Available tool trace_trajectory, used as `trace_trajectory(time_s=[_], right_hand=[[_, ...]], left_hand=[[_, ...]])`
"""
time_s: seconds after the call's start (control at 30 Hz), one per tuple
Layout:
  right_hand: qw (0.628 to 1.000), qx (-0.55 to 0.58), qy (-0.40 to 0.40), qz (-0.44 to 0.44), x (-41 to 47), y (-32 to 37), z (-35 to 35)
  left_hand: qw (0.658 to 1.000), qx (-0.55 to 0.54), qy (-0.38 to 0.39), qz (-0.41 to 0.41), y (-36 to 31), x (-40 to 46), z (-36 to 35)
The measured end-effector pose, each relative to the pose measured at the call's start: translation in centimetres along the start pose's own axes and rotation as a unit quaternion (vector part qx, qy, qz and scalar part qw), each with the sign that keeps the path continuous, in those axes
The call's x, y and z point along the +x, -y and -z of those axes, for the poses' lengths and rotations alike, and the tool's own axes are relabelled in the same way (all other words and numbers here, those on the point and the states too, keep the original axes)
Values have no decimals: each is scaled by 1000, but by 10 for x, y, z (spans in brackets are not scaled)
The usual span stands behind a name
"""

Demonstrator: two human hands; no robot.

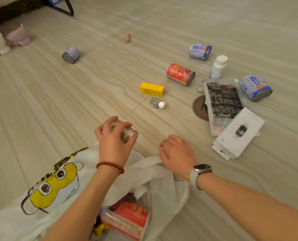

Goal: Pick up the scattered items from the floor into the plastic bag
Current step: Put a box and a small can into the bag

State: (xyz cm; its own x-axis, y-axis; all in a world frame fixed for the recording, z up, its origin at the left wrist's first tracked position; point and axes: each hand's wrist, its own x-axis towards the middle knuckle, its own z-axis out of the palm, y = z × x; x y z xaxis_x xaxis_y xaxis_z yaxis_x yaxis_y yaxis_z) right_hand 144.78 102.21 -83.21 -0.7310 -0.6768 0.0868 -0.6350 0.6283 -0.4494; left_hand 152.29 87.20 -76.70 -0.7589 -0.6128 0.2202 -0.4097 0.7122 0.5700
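Observation:
My left hand grips a small can just above the floor, beyond the open white plastic bag. My right hand pinches the bag's rim and holds it up. Inside the bag lies a red packet. Scattered on the floor are a yellow box, a small glass bottle with a white cap, a red can, three blue cans, a white pill bottle and a small pink item.
A black printed pouch lies over a brown coaster at the right, with a white flat box on its near end. Two plush toys sit at the far left. A dark frame leg stands at the back.

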Motion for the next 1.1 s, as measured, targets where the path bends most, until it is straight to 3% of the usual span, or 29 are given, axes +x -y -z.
trace_trajectory(time_s=[0.07,0.13,0.23,0.3,0.37,0.53,0.7,0.87,1.0,1.1], right_hand=[[988,-133,-81,-9,-2,-27,17],[971,-213,-55,-94,-4,-59,34],[935,-207,66,-280,-11,-97,51],[915,-154,88,-363,-26,-110,48],[910,-134,70,-385,-41,-114,41],[929,-135,-23,-345,-52,-115,53],[962,-66,-130,-232,-43,-89,91],[994,53,-92,-1,-61,-27,96],[979,100,-51,171,-82,18,94],[940,104,-13,326,-97,50,86]], left_hand=[[999,-7,22,-34,-16,-22,-18],[997,-11,56,-42,-30,-43,-34],[997,-11,78,-3,-42,-62,-45],[997,-1,83,2,-50,-69,-47],[995,11,91,-24,-55,-72,-46],[994,10,95,-56,-55,-72,-28],[988,56,90,-111,-42,-81,5],[994,62,57,-70,-25,-98,53],[998,50,16,-19,1,-111,113],[998,39,-2,52,31,-125,159]])
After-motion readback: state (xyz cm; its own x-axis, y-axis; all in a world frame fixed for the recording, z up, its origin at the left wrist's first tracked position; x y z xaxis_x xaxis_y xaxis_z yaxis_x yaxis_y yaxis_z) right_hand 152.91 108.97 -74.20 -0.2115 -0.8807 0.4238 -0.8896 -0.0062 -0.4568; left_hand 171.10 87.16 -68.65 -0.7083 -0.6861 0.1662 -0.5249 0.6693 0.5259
